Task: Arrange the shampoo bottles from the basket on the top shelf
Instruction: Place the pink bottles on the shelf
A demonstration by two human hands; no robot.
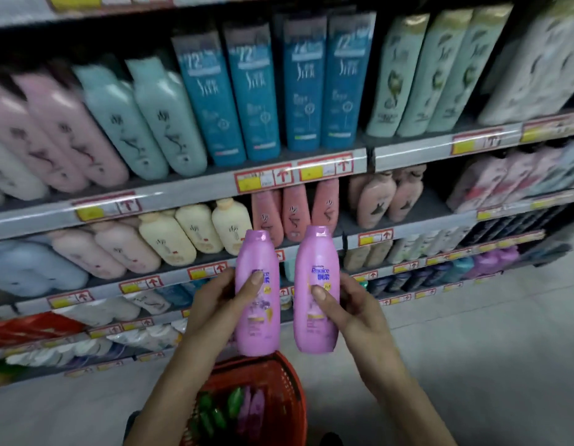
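My left hand [215,304] grips one purple bottle [258,294], and my right hand [350,312] grips the other [316,291]. Both stand upright, caps up, just beside each other above the red basket [279,381].

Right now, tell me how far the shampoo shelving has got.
Done: nothing I can confirm; the top shelf is not clearly in view. In hand: the left hand grips one purple bottle, the right hand a second purple bottle, both upright above the red basket. Left: both need shelving, and green bottles and more purple bottles lie in the basket.
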